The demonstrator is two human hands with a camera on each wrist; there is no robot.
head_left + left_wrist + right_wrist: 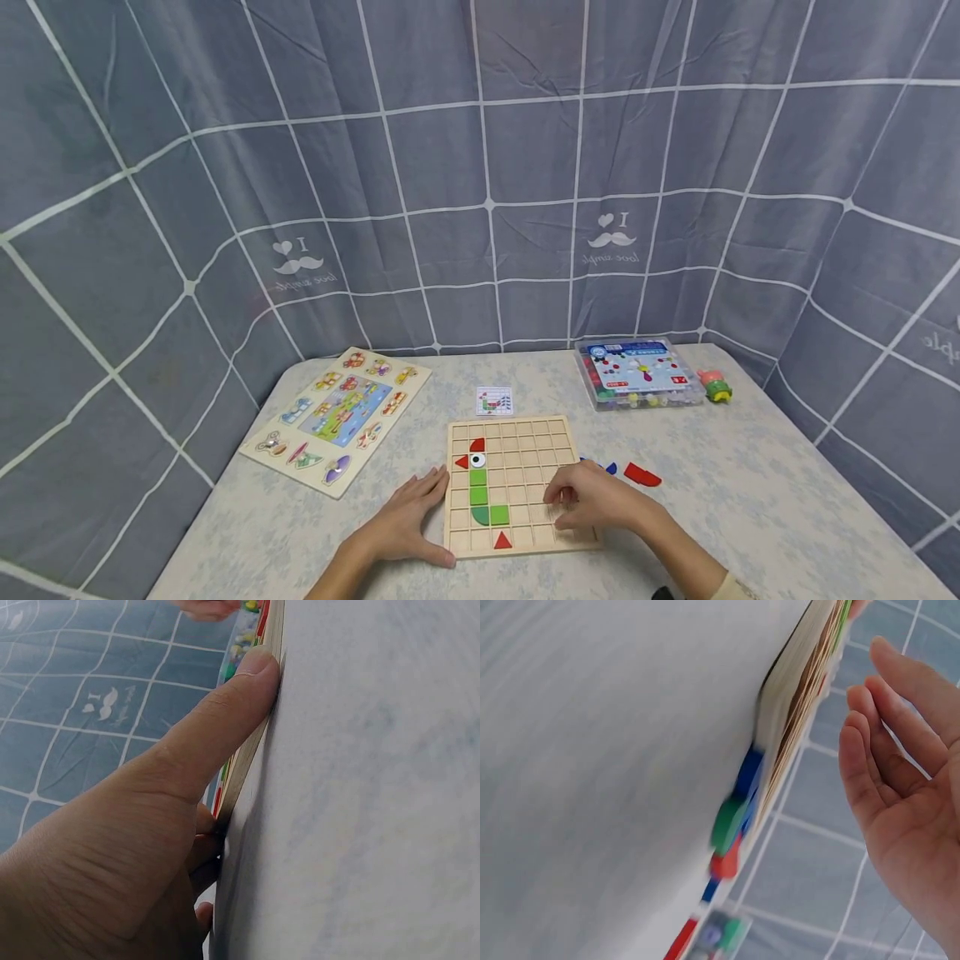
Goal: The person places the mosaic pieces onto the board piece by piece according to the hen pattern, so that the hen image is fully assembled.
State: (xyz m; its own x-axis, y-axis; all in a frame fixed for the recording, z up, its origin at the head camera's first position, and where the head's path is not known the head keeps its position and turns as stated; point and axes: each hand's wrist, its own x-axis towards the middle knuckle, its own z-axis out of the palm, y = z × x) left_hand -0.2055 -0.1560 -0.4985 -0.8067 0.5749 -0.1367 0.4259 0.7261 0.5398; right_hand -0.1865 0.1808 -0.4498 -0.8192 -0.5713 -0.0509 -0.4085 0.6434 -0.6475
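A wooden grid board (525, 475) lies on the table. Set in its left columns are a white eye piece (477, 460), red pieces (502, 541) and green squares (478, 477). My left hand (408, 517) rests against the board's left edge, its thumb (225, 712) touching the near corner. Above the right columns hovers my right hand (592, 497); in the right wrist view its fingers are loosely bent, with nothing visible between them. Beside the board's right edge lie blue pieces (748, 776), a green piece (727, 825) and red pieces (642, 475), partly hidden by that hand in the head view.
Behind the board lies a small pattern card (494, 401). A wooden picture puzzle (337, 421) is at the left. At the back right stands a clear plastic box (637, 373) with a printed lid, next to a pink and green toy figure (715, 385). A grey-blue checked curtain (487, 167) hangs behind.
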